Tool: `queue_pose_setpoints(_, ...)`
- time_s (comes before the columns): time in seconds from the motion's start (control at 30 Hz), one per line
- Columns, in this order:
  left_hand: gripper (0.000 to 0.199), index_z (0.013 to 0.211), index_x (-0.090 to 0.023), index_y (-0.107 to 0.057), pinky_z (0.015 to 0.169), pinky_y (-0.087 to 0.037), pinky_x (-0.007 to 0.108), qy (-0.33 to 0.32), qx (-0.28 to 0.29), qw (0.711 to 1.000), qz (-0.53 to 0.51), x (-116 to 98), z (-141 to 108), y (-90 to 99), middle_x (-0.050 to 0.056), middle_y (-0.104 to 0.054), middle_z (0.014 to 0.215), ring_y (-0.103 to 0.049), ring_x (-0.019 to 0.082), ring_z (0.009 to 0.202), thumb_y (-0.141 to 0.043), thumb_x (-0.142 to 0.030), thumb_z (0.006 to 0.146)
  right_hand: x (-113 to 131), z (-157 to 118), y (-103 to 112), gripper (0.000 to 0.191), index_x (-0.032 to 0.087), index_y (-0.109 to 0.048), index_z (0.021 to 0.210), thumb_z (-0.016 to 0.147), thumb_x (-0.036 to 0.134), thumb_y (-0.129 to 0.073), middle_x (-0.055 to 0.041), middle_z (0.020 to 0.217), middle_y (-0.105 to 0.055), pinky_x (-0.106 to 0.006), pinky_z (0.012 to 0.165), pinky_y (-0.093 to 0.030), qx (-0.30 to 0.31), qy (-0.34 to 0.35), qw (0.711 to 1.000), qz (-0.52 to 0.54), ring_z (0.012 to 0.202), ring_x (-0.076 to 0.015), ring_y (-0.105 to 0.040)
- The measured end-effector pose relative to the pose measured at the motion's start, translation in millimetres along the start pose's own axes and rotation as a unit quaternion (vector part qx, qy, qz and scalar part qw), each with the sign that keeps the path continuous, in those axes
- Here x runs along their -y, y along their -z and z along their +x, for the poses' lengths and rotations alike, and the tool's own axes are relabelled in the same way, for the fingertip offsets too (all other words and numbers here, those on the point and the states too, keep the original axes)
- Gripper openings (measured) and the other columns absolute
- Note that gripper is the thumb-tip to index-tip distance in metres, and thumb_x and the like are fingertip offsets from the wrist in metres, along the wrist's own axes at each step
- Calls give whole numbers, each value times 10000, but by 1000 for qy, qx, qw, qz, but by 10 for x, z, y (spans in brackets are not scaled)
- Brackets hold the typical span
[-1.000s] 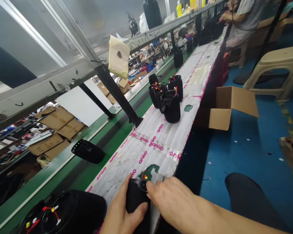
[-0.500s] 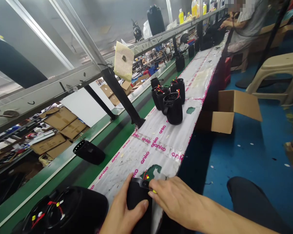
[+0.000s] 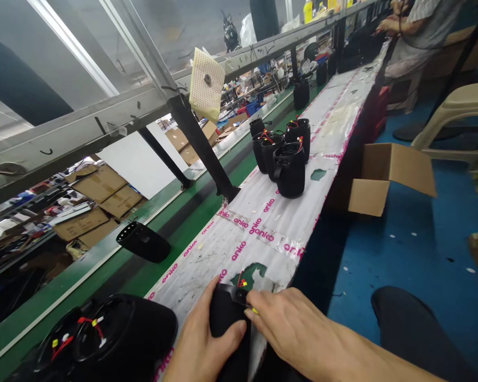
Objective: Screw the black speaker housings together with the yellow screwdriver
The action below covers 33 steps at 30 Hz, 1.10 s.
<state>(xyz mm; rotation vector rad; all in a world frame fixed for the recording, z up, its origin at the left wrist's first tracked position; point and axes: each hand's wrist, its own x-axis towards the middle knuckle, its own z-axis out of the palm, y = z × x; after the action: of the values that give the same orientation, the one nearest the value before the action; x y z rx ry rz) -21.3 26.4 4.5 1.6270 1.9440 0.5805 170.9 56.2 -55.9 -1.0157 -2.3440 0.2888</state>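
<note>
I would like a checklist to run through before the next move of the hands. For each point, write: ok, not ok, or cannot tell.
1. Left hand grips the black housing: ok.
2. Right hand is at the housing's top edge: ok.
3. Yellow piece between the right fingers is fully visible: not ok, mostly covered.
4. Red wires are tucked below the rim: not ok, they stick up.
5. Part beneath the right fingertips is seated: cannot tell, hidden.
6. Lying housing is upright: not ok, on its side.

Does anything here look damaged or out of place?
Yes: the white cover is torn near the right hand, green showing through, and holed farther along. One black cylinder lies on its side on the green strip, unlike the upright cluster.
</note>
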Motion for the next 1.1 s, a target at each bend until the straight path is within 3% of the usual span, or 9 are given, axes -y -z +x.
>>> queue_pose_setpoints(0.17,796,1493,-182,-466,1206,-330,511,-3,-14,1000,4,49,4,-40,115,-555,1501,-482,326,1413,-682,-424,767,-15,9,60,97,248,-481,965,1054,247,-441,14,781,-658,-378,576,-349,28,19,999,-25,595,-225,-619)
queue_pose_setpoints(0.33,820,1514,-197,-434,1183,-358,534,-8,2,1000,18,127,21,-50,121,-549,1504,-503,341,1393,-685,-442,773,3,-56,-5,80,235,-478,1032,1067,267,-414,-2,803,-665,-382,628,-382,-16,14,999,-39,634,-227,-630)
queue_pose_setpoints(0.43,791,1503,-198,-450,1206,-328,528,-11,-14,1000,17,133,17,-50,115,-547,1508,-475,332,1419,-682,-435,786,-1,-80,-81,95,251,-457,1013,1077,291,-399,21,782,-630,-377,618,-386,-11,-1,1000,-1,621,-218,-619)
queue_pose_setpoints(0.6,822,1536,-218,-393,1199,-342,534,-6,20,999,28,163,30,-28,113,-522,1531,-469,333,1425,-684,-454,805,-23,-70,-79,105,250,-447,1019,1081,281,-368,19,768,-615,-388,611,-393,-25,7,1000,-16,607,-230,-605)
queue_pose_setpoints(0.8,861,1539,-154,-383,1217,-305,545,13,35,999,37,89,33,-5,152,-481,1556,-437,331,1449,-664,-483,795,-49,-80,-98,106,245,-464,1002,1076,287,-400,34,746,-592,-374,583,-393,-47,25,999,-4,577,-207,-579)
queue_pose_setpoints(0.97,830,1529,-216,-400,1206,-335,535,-4,9,999,47,171,32,-50,104,-530,1526,-472,314,1427,-671,-483,792,-48,-148,-74,162,177,-546,1137,1063,281,-444,-6,795,-612,-399,644,-439,-80,52,991,-92,641,-216,-595)
queue_pose_setpoints(1.1,832,1525,-212,-408,1196,-353,537,4,-9,998,62,109,4,-96,89,-550,1511,-494,325,1410,-666,-466,776,-11,-242,-51,384,81,-512,1379,1029,238,-505,-85,959,-691,-432,713,-464,-94,80,973,-193,738,-243,-635)
